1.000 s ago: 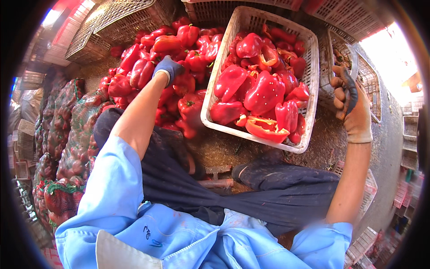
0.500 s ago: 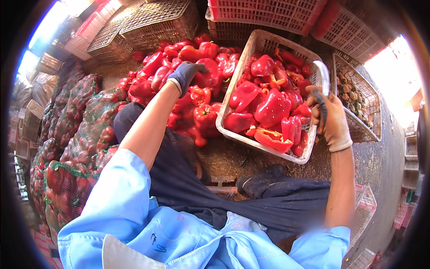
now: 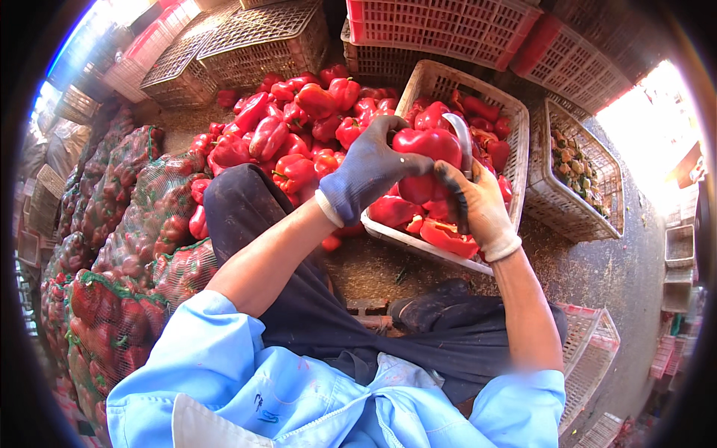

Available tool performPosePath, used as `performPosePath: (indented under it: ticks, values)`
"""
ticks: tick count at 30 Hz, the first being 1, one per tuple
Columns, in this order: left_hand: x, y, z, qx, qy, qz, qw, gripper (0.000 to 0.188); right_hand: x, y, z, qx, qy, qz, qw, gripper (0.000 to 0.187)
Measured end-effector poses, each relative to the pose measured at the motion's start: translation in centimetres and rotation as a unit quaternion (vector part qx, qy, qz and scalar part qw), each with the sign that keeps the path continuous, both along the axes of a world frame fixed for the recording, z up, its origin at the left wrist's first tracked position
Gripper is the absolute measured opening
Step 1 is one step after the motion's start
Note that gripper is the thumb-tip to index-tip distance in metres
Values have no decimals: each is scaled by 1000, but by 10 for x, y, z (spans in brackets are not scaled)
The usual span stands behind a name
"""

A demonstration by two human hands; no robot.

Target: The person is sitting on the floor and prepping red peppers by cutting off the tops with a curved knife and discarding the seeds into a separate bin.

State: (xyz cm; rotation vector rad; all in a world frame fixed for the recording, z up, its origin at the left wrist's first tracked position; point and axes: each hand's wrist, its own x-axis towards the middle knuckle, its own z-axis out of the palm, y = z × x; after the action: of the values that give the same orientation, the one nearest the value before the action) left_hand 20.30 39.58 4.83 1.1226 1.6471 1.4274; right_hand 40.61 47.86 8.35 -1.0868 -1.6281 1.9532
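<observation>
My left hand (image 3: 371, 173), in a blue-grey glove, grips a big red bell pepper (image 3: 426, 149) above the white plastic crate (image 3: 515, 149). Right beside it is my right hand (image 3: 474, 203), in a dirty cream glove, closed on a curved knife (image 3: 463, 142) whose blade rises against the pepper's right side. The crate below holds more red peppers and cut pieces. A loose pile of red peppers (image 3: 291, 127) lies on the ground to the left of the crate, beyond my knee.
Mesh sacks packed with peppers (image 3: 127, 246) line the left. Empty plastic crates (image 3: 246, 45) stack at the back. A crate with stems and scraps (image 3: 579, 172) stands to the right. My dark-trousered legs (image 3: 358, 328) fill the middle.
My left hand left the loose pile carrying a pepper and came over the crate. My right hand with the knife moved in from the right to meet it.
</observation>
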Motion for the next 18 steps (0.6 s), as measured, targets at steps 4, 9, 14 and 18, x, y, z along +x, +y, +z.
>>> performPosePath:
  ticks: [4, 9, 14, 18]
  values:
    - [-5, -2, -4, 16, -137, -125, 982, 79, 8, -2, -1, -57, 4, -45, 997, 30]
    - [-1, -12, 1, -18, -177, -112, 978, 76, 7, -1, -8, -48, -27, -39, 998, 27]
    - [8, -14, -10, 40, 53, -23, 998, 71, 3, 1, -12, -47, -5, -23, 999, 24]
    - [17, -21, 8, -22, 117, -5, 993, 65, 3, -1, -7, -36, 18, -24, 999, 29]
